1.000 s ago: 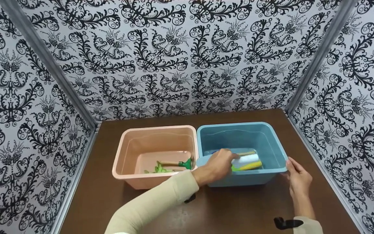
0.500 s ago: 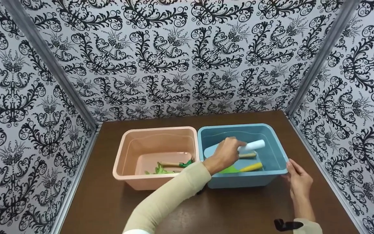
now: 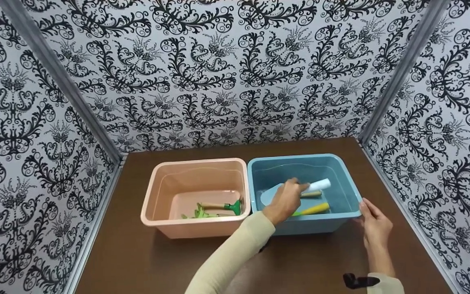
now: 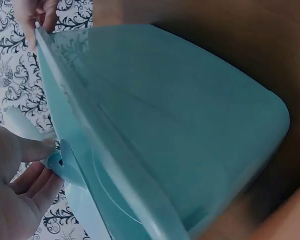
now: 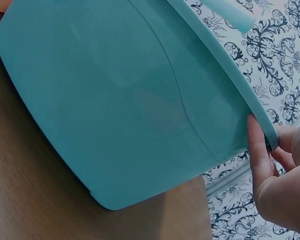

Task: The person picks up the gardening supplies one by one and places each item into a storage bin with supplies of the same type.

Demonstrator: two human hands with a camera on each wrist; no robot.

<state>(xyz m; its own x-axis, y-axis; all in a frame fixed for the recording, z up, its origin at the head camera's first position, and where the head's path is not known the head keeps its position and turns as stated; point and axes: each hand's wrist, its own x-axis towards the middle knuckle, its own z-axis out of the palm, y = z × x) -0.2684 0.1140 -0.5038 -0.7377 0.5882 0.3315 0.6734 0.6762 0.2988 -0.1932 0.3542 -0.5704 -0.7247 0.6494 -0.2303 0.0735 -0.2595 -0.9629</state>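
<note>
My left hand [image 3: 286, 200] reaches into the blue tub [image 3: 343, 167] and grips a light-blue hand trowel [image 3: 320, 185] where its pale handle meets the blade. The handle points right and the wide blade lies to the left, partly covered by the hand. In the left wrist view, thumb and fingers close round the neck of the trowel [image 4: 77, 172] beside the tub's rim. Below it in the tub are a wooden handle [image 3: 312, 194] and a yellow handle [image 3: 316, 208] with a green end. My right hand [image 3: 377, 226] pinches the tub's front right corner, fingers under the rim.
A peach tub [image 3: 196, 161] stands close against the blue one on the left. It holds a green-headed tool with a wooden handle [image 3: 212, 205] and light-green pieces [image 3: 200, 211]. Both rest on a brown table [image 3: 300, 261] enclosed by patterned walls [image 3: 227, 73].
The left hand has shifted the trowel back and slightly right, and its blade no longer overlaps the tub's left rim. The wooden and yellow handles show more. The right hand stays on the corner.
</note>
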